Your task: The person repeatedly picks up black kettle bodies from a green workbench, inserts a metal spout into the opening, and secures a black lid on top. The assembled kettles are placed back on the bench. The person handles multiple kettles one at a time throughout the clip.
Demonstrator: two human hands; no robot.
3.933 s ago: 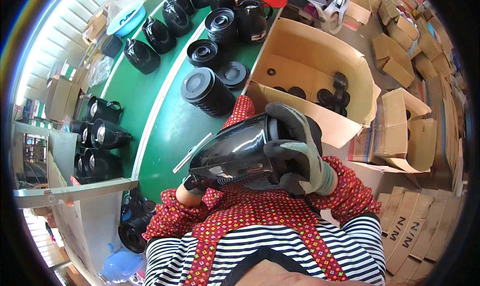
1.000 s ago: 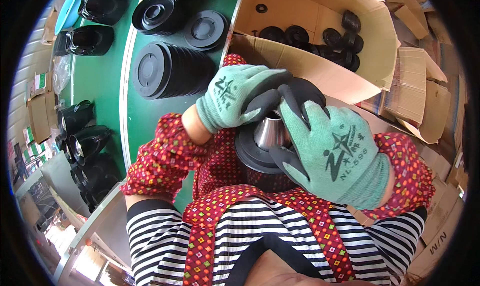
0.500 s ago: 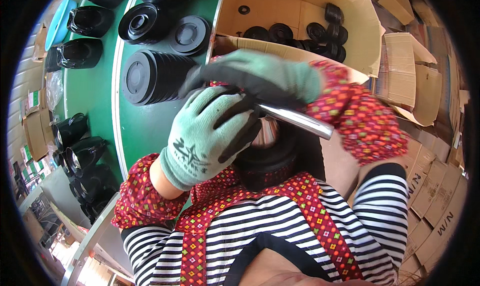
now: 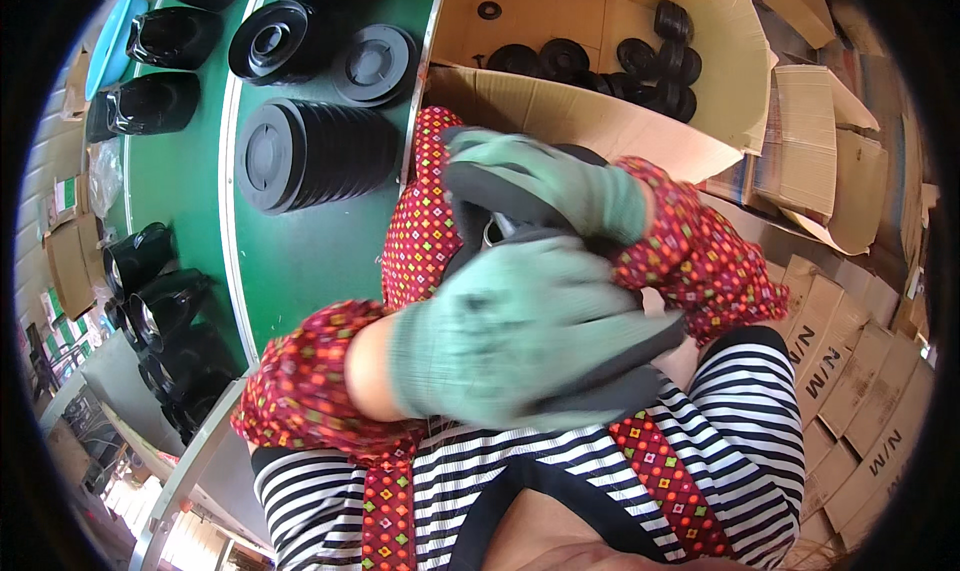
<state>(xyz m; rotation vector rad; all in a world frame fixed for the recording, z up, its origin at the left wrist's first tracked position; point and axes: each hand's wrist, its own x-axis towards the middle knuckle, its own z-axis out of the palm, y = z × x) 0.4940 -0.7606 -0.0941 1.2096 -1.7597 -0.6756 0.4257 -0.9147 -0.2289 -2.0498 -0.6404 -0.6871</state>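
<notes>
Both my hands wear pale green work gloves with dark grey palms and meet over my lap. My left hand lies in front, palm down, its fingers pointing right and smeared by motion; what is beneath them is hidden. Just beyond it my right hand is closed, fingers curled, around something I cannot make out. Between the two hands shows the round open end of a shiny metal tube. The rest of the tube is covered by my left hand. Dark shapes around the hands are mostly hidden.
A row of stacked black discs lies on the green table at left, near a flat black disc and a black round base. Glossy black housings stand farther left. An open carton holds black discs.
My left hand has moved right and nearer my body, now covering most of the metal tube. The right hand has shifted slightly and turned. The tube no longer points out to the right.
</notes>
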